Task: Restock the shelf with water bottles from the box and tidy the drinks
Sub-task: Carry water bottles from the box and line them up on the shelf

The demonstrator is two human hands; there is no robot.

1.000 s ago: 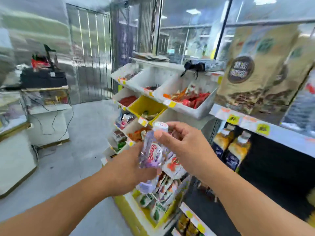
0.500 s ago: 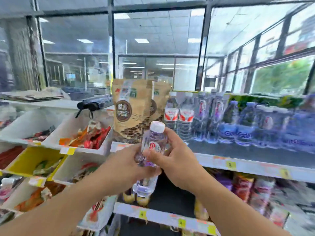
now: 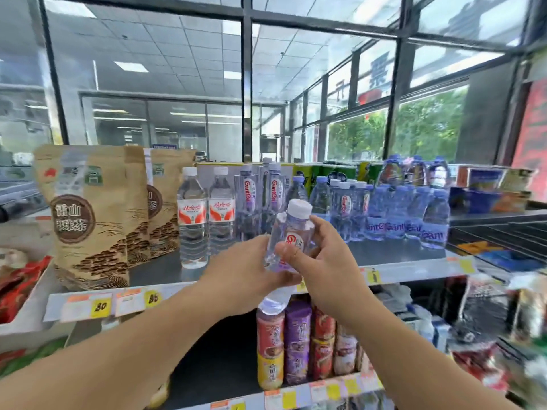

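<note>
Single head cam, wide-angle, no second view to overlap. Looks forward and slightly down along both forearms, straight at the top shelf (image 3: 399, 263). Both hands sit close, mid-frame. Lower shelf tiers fill the bottom, windows (image 3: 429, 134) and ceiling the top. Edges distorted, blurred.

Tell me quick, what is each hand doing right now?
Left hand: holding the lower part of the small water bottle.
Right hand: gripping the same bottle around its labelled middle.
</note>
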